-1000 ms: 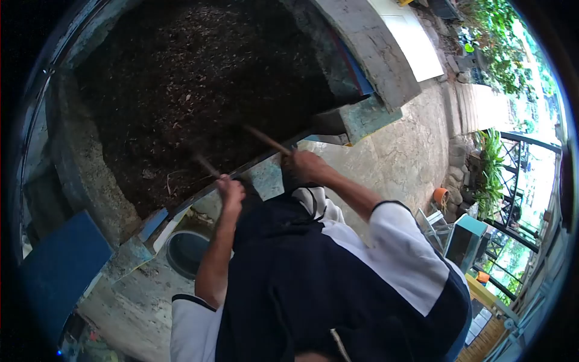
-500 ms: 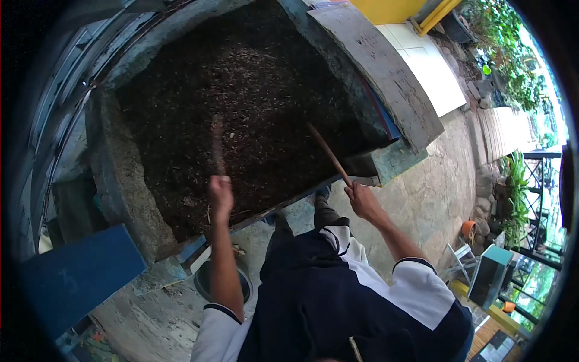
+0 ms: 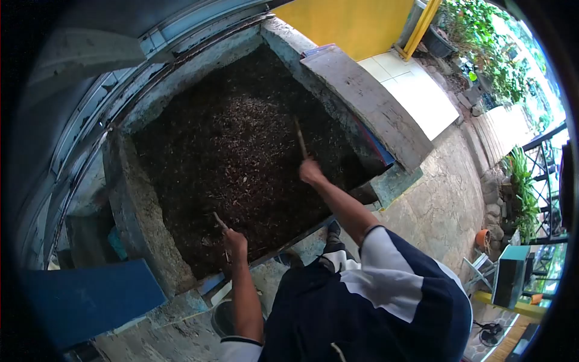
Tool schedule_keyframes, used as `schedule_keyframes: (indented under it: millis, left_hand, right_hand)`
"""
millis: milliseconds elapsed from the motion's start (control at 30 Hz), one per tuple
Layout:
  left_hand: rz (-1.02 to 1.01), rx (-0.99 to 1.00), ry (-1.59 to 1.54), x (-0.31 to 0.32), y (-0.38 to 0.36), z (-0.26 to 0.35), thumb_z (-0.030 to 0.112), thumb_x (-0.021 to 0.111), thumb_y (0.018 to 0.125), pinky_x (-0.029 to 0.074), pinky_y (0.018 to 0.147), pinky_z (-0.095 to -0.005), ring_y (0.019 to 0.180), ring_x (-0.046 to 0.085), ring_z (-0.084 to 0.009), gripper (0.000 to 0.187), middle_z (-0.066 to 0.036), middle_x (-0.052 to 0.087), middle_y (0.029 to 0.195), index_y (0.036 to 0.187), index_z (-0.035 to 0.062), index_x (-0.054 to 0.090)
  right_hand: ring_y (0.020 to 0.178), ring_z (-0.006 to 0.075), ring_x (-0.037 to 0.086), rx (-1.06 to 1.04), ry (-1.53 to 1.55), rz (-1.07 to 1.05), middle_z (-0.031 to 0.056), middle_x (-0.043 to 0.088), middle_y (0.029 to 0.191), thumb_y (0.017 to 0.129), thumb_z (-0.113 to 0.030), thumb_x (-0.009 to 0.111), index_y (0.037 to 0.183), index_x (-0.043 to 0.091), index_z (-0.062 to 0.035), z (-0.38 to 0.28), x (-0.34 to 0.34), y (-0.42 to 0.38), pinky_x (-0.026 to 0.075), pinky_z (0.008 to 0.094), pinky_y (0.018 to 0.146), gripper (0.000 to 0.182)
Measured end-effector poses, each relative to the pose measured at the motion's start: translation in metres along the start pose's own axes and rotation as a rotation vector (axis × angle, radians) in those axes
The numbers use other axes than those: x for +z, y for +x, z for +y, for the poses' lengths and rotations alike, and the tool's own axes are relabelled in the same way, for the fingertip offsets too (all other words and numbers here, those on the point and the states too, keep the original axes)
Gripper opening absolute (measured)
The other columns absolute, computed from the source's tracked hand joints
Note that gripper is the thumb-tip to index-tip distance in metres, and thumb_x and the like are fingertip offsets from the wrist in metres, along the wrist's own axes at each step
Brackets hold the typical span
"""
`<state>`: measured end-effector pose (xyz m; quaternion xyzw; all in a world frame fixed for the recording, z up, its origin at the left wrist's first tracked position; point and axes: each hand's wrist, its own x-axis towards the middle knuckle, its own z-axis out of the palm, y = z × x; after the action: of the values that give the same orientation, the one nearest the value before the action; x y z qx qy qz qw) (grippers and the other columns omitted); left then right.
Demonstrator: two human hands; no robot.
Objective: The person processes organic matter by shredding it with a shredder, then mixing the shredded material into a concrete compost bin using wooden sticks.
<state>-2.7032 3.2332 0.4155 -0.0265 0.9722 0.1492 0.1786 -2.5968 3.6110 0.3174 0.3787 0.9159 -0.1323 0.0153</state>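
My left hand [image 3: 236, 244] is closed around a short wooden stick [image 3: 220, 220] over the near left part of a bed of dark, crumbly soil [image 3: 199, 127]. Farther out, my right hand [image 3: 311, 171] grips a second, thin wooden stick [image 3: 300, 136], which points away from me across the soil. Pale bits are scattered through the middle of the bed. The far end of each stick overlaps the soil in this view.
A concrete wall [image 3: 140, 211] edges the bed on the left. Boards [image 3: 374, 102] lie along its right rim. A blue panel [image 3: 90, 301] stands at the lower left, near a dark bucket [image 3: 223, 318]. Stone paving [image 3: 446, 193] stretches to the right.
My right hand has moved forward and left over the soil with its stick. My left hand sits lower in view, its stick now tilted left. The view has shifted too.
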Motion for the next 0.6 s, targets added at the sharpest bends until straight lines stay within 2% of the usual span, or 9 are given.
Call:
schedule_keyframes:
  millis: [33,67,100,267,333,467,533,567,600]
  left_hand:
    - [-0.039,0.041,0.030,-0.011,-0.018,-0.002,0.022,0.048,0.104,0.053,0.087,-0.0543,0.102,0.066,-0.0451,0.031,-0.028,0.068,0.104,0.113,-0.0049,0.058]
    - [-0.049,0.076,0.051,-0.018,-0.030,-0.006,0.023,0.047,0.104,0.053,0.086,-0.0549,0.102,0.066,-0.0451,0.031,-0.028,0.068,0.104,0.113,-0.0046,0.058]
    - [-0.059,0.110,0.072,-0.023,-0.037,-0.013,0.024,0.047,0.105,0.052,0.084,-0.0555,0.102,0.066,-0.0451,0.031,-0.029,0.068,0.104,0.113,-0.0042,0.058]
    - [-0.090,0.300,-0.019,-0.005,-0.033,-0.110,0.029,0.042,0.107,0.049,0.074,-0.0489,0.082,0.062,-0.0372,0.034,-0.019,0.063,0.092,0.109,-0.0017,0.057]
    - [0.019,0.199,-0.280,-0.004,-0.025,-0.149,0.028,0.041,0.104,0.048,0.072,-0.0474,0.081,0.063,-0.0328,0.034,-0.018,0.062,0.090,0.104,-0.0023,0.057]
    - [0.160,0.094,-0.263,-0.057,-0.001,-0.187,0.025,0.045,0.103,0.047,0.069,-0.0413,0.075,0.059,-0.0276,0.030,-0.016,0.060,0.085,0.105,-0.0027,0.055]
    - [0.266,0.060,-0.369,-0.063,0.056,-0.197,0.029,0.047,0.104,0.045,0.064,-0.0390,0.070,0.057,-0.0256,0.033,-0.014,0.058,0.081,0.104,-0.0027,0.055]
    - [0.102,-0.040,-0.335,-0.075,0.089,-0.186,0.032,0.045,0.104,0.047,0.087,-0.0512,0.101,0.063,-0.0450,0.040,-0.029,0.065,0.109,0.113,-0.0043,0.058]
    - [0.103,-0.069,-0.290,-0.089,0.096,-0.139,0.032,0.047,0.103,0.048,0.087,-0.0508,0.100,0.063,-0.0445,0.039,-0.027,0.066,0.110,0.113,-0.0031,0.060]
  right_hand:
    - [0.090,0.0385,0.074,-0.173,-0.279,-0.300,0.0204,0.073,0.096,0.089,-0.014,0.058,0.096,0.072,-0.0006,-0.050,-0.068,-0.012,0.061,0.0463,0.072,0.021]
    - [0.103,0.0412,0.071,0.392,0.317,-0.176,0.0224,0.071,0.110,0.095,-0.014,0.053,0.116,0.060,0.0027,-0.088,-0.078,-0.021,0.061,0.0481,0.083,0.028]
    - [0.110,0.0426,0.068,0.520,0.489,-0.219,0.0251,0.067,0.119,0.098,-0.015,0.049,0.127,0.047,0.0036,-0.113,-0.076,-0.012,0.059,0.0493,0.090,0.034]
    - [0.103,0.0381,0.071,0.525,0.641,-0.201,0.0232,0.070,0.112,0.101,-0.017,0.050,0.127,0.049,0.0042,-0.174,-0.077,-0.022,0.060,0.0459,0.084,0.034]
    - [0.103,0.0394,0.071,0.507,0.654,-0.231,0.0244,0.070,0.108,0.102,-0.016,0.047,0.122,0.052,-0.0008,-0.187,-0.081,-0.033,0.060,0.0477,0.084,0.026]
    - [0.100,0.0412,0.070,0.474,0.722,-0.339,0.0238,0.071,0.106,0.102,-0.015,0.046,0.122,0.051,-0.0010,-0.202,-0.068,-0.079,0.059,0.0500,0.082,0.025]
    - [0.101,0.0461,0.068,0.238,0.631,-0.421,0.0290,0.069,0.104,0.103,-0.021,0.038,0.119,0.051,0.0033,-0.208,-0.072,-0.113,0.055,0.0553,0.086,0.031]
    - [0.101,0.0461,0.068,0.230,0.625,-0.430,0.0290,0.069,0.104,0.103,-0.021,0.038,0.119,0.051,0.0033,-0.205,-0.079,-0.123,0.055,0.0553,0.086,0.031]
    - [0.099,0.0465,0.068,0.161,0.581,-0.458,0.0288,0.070,0.102,0.103,-0.021,0.038,0.117,0.051,0.0031,-0.198,-0.087,-0.132,0.055,0.0560,0.085,0.031]
